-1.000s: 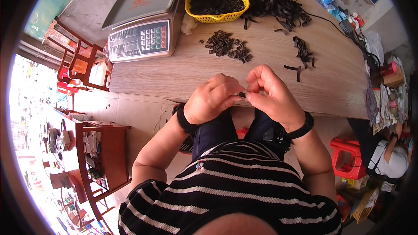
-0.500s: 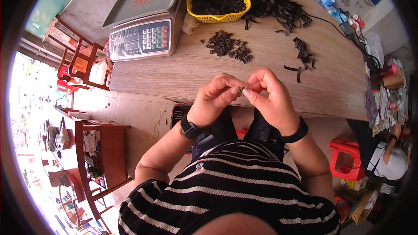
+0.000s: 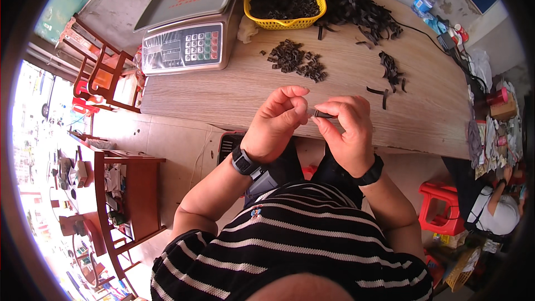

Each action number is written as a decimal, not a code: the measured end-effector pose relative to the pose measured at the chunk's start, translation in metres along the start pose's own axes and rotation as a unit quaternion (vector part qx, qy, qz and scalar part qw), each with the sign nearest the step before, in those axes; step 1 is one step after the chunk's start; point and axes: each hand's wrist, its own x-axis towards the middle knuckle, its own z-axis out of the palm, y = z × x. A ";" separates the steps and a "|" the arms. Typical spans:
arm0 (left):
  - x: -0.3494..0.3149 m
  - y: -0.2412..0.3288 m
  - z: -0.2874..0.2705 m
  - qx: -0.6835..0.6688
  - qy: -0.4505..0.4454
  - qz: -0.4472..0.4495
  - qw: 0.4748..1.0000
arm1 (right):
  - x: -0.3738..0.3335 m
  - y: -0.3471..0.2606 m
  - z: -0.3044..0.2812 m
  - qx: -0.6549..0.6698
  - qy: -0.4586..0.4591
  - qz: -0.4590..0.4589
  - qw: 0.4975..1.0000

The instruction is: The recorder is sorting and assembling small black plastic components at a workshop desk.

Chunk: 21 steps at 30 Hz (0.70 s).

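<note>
Right hand (image 3: 350,134); dark strip (image 3: 324,115) apparently between fingertips (image 3: 321,107)

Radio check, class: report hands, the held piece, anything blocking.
Right hand pinching small dark strip. Left hand alongside, contact unclear. Nothing seen blocking either.

At the left on the counter (image 3: 234,93) stands the scale (image 3: 181,47); to its right is the basket (image 3: 287,24), and right of this, the heap of strips (image 3: 356,5). Before the basket lies the pile of pieces (image 3: 287,57), with a smaller bunch (image 3: 389,68) to its right.
</note>
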 end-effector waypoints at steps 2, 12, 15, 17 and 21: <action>-0.001 0.001 0.002 -0.094 -0.006 -0.008 0.996 | -0.003 -0.001 0.005 0.111 0.016 0.086 0.990; -0.001 -0.013 0.015 -0.102 -0.027 0.015 0.994 | -0.006 0.000 0.008 0.201 -0.013 0.118 0.972; -0.001 -0.013 0.008 -0.065 -0.046 -0.002 0.997 | -0.006 0.000 0.006 0.203 -0.022 0.119 0.972; 0.000 -0.010 0.008 -0.003 -0.081 0.015 0.997 | -0.006 -0.002 0.002 0.194 -0.030 0.120 0.973; 0.003 0.000 0.008 0.030 -0.090 -0.013 0.995 | -0.006 -0.002 -0.001 0.144 -0.009 0.072 0.987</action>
